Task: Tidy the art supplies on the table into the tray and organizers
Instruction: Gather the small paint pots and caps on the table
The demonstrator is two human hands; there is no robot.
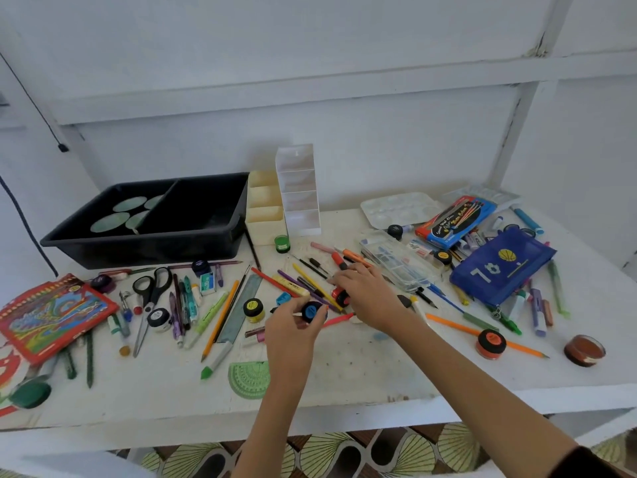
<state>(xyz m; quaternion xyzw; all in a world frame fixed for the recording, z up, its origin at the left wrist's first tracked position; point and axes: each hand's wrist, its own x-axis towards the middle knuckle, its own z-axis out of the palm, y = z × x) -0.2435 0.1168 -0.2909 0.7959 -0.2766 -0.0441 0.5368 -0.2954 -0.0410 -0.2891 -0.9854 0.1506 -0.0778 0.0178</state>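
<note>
My left hand [293,327] holds a small black paint jar with a blue lid [311,311] just above the table's middle. My right hand [362,291] reaches over a heap of pencils and pens, its fingers curled on a red-lidded paint jar [341,295]. A black two-part tray [193,208] stands at the back left, with green discs in its left half. A cream organizer [263,215] and a white tiered organizer [300,191] stand right of the tray.
Scissors [151,288], a grey ruler [241,307], a yellow-lidded jar [253,308], a green protractor [250,379] and a red crayon box [48,313] lie left. A blue pouch [499,267], a clear case [400,262], a white palette [396,207] and an orange-lidded jar [491,343] lie right.
</note>
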